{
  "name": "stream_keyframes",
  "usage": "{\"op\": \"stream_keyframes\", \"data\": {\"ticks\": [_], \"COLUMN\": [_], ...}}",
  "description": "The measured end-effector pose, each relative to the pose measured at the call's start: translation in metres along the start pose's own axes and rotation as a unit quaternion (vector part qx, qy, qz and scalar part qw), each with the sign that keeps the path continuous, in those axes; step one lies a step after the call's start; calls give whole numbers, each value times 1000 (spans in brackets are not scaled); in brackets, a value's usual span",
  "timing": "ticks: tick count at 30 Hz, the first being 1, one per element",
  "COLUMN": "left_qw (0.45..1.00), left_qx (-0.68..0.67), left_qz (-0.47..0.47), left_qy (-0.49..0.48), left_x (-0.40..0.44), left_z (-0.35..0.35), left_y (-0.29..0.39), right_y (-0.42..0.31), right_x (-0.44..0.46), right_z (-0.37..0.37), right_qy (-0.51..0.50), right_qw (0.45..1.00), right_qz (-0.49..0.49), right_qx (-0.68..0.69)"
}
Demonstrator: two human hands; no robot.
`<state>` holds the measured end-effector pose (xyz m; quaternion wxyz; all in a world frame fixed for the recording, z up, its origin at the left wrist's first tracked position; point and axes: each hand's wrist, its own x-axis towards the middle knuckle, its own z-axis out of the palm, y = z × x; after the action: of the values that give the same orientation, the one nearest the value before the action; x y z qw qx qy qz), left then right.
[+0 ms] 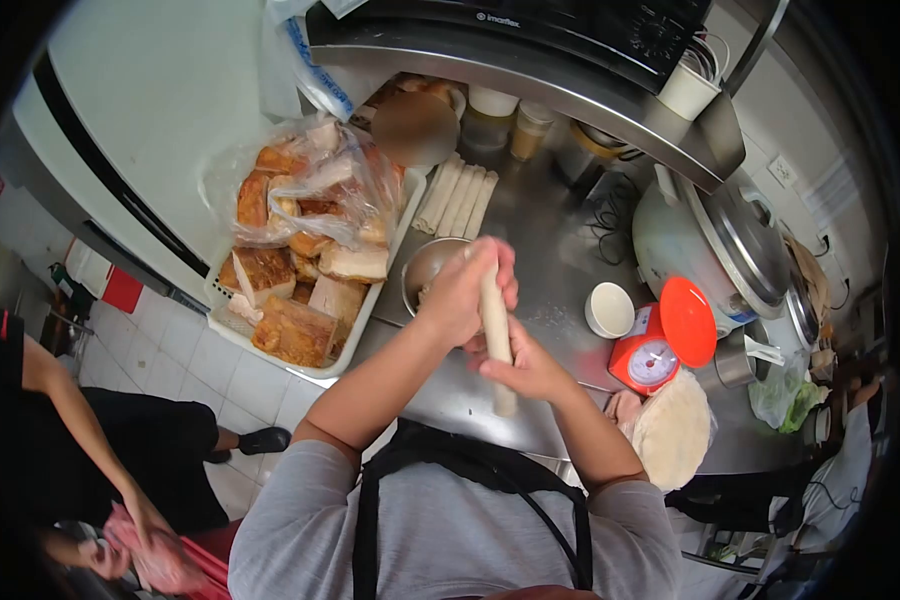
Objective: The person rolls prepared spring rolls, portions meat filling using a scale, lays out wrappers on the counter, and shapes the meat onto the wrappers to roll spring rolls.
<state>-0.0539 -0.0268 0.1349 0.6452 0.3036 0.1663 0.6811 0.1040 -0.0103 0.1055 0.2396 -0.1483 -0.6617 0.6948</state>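
Note:
Both hands are closed around a long pale spring roll (494, 315), raised above the steel counter and tilted. My left hand (460, 295) wraps its upper part, and my right hand (522, 362) grips it lower down. Its bottom end pokes out below the right hand. Behind the left hand sits a metal bowl (417, 270), partly hidden, with some filling in it. Several finished spring rolls (457, 197) lie side by side beyond the bowl. Close to my right forearm is a stack of round pale wrappers (673, 430).
At left, a white crate (402, 238) holds browned pork slabs (295, 330), partly under plastic. On the right stand a small white bowl (610, 310), a red scale (653, 362) and a large cooker (705, 240). A black oven (540, 50) overhangs the back. A co-worker's arm (90, 420) is at lower left.

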Motion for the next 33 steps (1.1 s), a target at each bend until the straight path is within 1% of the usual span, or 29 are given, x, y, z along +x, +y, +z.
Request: {"op": "stream_keyframes", "data": {"ticks": [1, 2, 3, 4, 7, 9, 11, 14, 16, 17, 18, 19, 21, 22, 23, 25, 26, 28, 29, 31, 33], "left_qw": [996, 993, 977, 949, 922, 932, 933, 921, 908, 913, 918, 922, 905, 894, 883, 896, 902, 900, 893, 896, 900], "left_qx": [-79, -27, 24, 74, 233, 293, 321, 359, 392, 372, 352, 331, 349, 361, 374, 337, 317, 266, 239, 194, 129], "left_qz": [26, 84, 141, 196, 158, 102, 54, 4, -20, -26, -33, -43, -68, -78, -87, -92, -96, -197, -250, -282, -314], "left_qy": [8, 84, 160, 234, 265, 188, 151, 149, 146, 163, 180, 197, 234, 253, 271, 274, 275, 283, 287, 282, 272], "left_x": [7, 10, 13, 15, -17, -42, -63, -86, -96, -99, -102, -106, -108, -108, -107, -102, -103, -91, -87, -83, -75], "left_z": [-3, -9, -19, -25, -36, -59, -62, -75, -85, -90, -95, -101, -115, -118, -122, -139, -145, -135, -132, -137, -140], "left_y": [6, 9, 8, 10, 19, 11, 7, 0, -4, -6, -8, -11, -20, -23, -26, -40, -47, -35, -31, -39, -43], "right_y": [-2, -5, -10, -17, -22, -9, 15, 73, 129, 145, 114, 128, 151, 155, 159, 157, 153, 143, 136, 82, 35], "right_x": [8, 17, 29, 45, 106, 154, 198, 263, 306, 319, 310, 318, 332, 333, 333, 329, 328, 318, 305, 277, 240], "right_z": [-1, -3, -7, -14, -49, -75, -97, -128, -148, -149, -114, -115, -116, -116, -116, -111, -114, -112, -107, -88, -69], "right_qy": [6, 12, 24, 36, 97, 153, 210, 245, 249, 251, 280, 262, 219, 216, 220, 229, 204, 147, 223, 167, 37], "right_qw": [998, 990, 989, 988, 977, 959, 941, 925, 926, 924, 917, 906, 852, 835, 827, 810, 796, 766, 790, 874, 887], "right_qz": [68, 137, 144, 152, 192, 231, 246, 272, 282, 288, 278, 285, 288, 280, 279, 278, 258, 225, 158, 141, 232], "right_qx": [13, 26, 22, 17, 11, 64, 95, 101, 32, -1, -59, -168, -378, -422, -436, -463, -508, -584, -549, -434, -398]}}
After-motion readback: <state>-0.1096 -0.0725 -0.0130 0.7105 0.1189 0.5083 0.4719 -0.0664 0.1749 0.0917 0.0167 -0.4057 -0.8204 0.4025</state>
